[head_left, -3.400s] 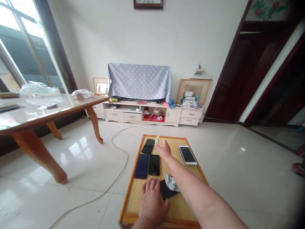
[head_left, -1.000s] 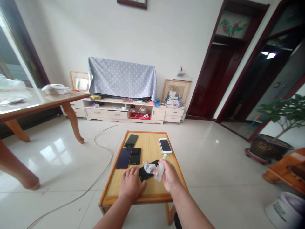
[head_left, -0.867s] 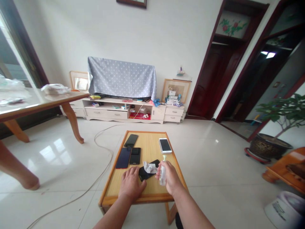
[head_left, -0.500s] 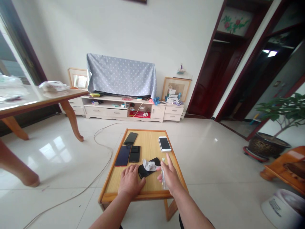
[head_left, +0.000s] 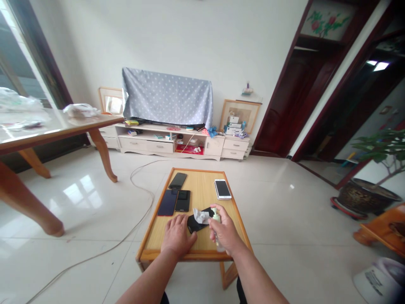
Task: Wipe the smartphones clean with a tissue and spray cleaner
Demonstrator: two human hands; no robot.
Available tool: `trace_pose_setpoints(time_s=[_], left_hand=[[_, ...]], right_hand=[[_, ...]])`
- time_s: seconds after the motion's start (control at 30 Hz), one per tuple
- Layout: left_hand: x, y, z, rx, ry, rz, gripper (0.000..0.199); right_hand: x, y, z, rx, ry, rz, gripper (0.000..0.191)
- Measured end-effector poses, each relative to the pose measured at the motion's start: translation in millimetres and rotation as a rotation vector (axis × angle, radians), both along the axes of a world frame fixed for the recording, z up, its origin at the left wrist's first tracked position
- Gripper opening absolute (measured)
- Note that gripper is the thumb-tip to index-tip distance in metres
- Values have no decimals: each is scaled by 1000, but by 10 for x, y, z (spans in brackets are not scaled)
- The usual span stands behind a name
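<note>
My right hand (head_left: 225,231) is wrapped round a clear pump bottle (head_left: 216,216) with a pale green top, its index finger at the pump head. On the small wooden table (head_left: 202,190), a black phone (head_left: 195,224) lies flat between my hands, with a crumpled white tissue (head_left: 201,216) on top of it. Flat on the tabletop, fingers spread, my left hand (head_left: 177,236) rests beside the phone's left end. Three more dark phones lie at the table's left: one at the back (head_left: 177,181), a blue-black one (head_left: 167,202) and a smaller black one (head_left: 182,201).
A white phone (head_left: 223,189) lies at the table's right, apparently on another. A cable (head_left: 126,236) runs over the tiled floor at left. A larger table (head_left: 95,123) stands at left, a white bucket (head_left: 376,280) and potted plant (head_left: 363,198) at right.
My right index finger, raised before, now bends over the bottle's pump head. The whole view has shifted slightly; my left hand stays flat on the table.
</note>
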State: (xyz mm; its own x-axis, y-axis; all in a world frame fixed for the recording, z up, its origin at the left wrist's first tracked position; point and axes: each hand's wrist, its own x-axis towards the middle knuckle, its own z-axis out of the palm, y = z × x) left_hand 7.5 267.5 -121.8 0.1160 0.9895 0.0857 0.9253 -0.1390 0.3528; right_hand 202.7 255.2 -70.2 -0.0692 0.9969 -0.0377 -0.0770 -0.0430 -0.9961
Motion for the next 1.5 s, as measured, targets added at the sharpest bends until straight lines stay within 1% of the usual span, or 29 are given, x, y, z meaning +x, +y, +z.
trace_pose_setpoints(time_s=[0.13,0.27,0.4,0.6,0.7,0.9,1.03,1.17,1.27,1.4,1.5], left_hand=[[-9,-8,14,-9,-2,-3,68],[-20,-5,-25,27,-10,-11,68],[-23,-3,-46,45,-15,-6,67],[-30,-10,-21,14,-21,-5,69],[-28,-12,-12,13,-25,1,69],[-24,-13,17,-9,-19,8,69],[-23,-18,32,-23,-17,11,69],[-25,-21,16,8,-23,5,69],[-29,-19,-4,21,-28,0,69],[-40,-17,-26,21,-30,0,68],[-54,-16,-45,28,-34,-2,67]], right_hand=[[7,32,-42,-44,14,-35,55],[2,23,-53,-49,43,-44,58],[-19,26,-57,-63,34,-55,54],[-25,57,-65,-62,35,-90,57],[7,78,-74,-53,25,-118,53],[120,135,-105,-52,8,-182,56],[174,155,-104,-52,-3,-188,56],[117,102,-69,-56,-14,-124,54],[-20,25,-43,-64,-25,-28,51],[-242,-62,-50,-88,-76,117,51],[-357,-84,-86,-73,-115,175,44]])
